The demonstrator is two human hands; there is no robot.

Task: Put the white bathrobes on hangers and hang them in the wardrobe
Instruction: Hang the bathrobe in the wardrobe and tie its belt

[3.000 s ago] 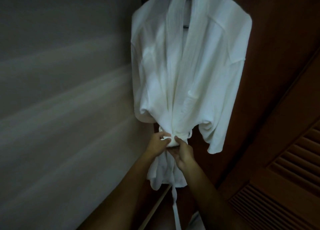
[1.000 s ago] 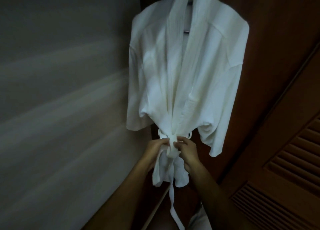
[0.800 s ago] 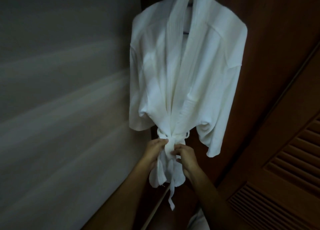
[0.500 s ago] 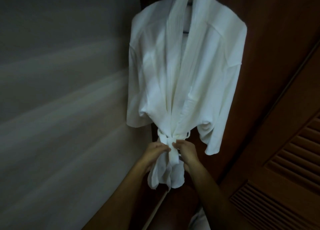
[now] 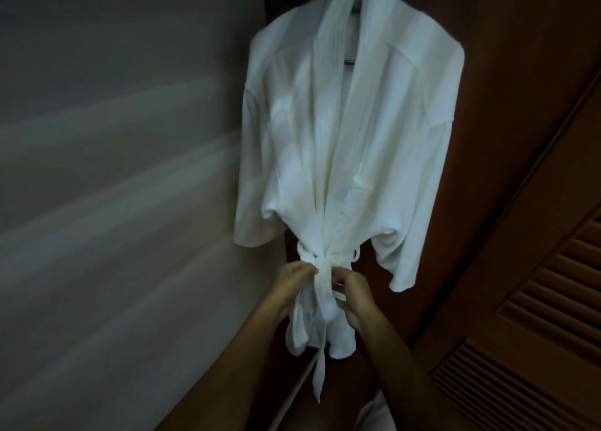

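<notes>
White towelling fills the middle of the view: the bathrobe (image 5: 351, 144) hangs on a hanger (image 5: 353, 33), of which only a dark sliver shows in the open neckline, up at the far end of the dim wooden wardrobe (image 5: 507, 73). Both sleeves droop at the sides, the right one reaching lower than the left, and the two collar bands run down to meet at the waist. There the belt (image 5: 322, 268) cinches the cloth tight, small loops poking out left and right of the gathered front.

And both hands are right on that belt. The left hand (image 5: 291, 284) comes up from the near side, fingers curled in, pinching the belt at the left of the knot. The right hand (image 5: 354, 292) mirrors it just across, fingers bent round a strand of the belt on the right. Between them one flat tail of the belt drops straight down, past the robe's bunched hem, its tip dangling free in front of the dark wood.

Left of the robe stands a plain grey wall (image 5: 113, 186), streaked with pale light. On the right, a louvred wooden door (image 5: 533, 316) angles toward the near corner, slats catching very little light. The lighting is low throughout, so the knot itself cannot be made out.
</notes>
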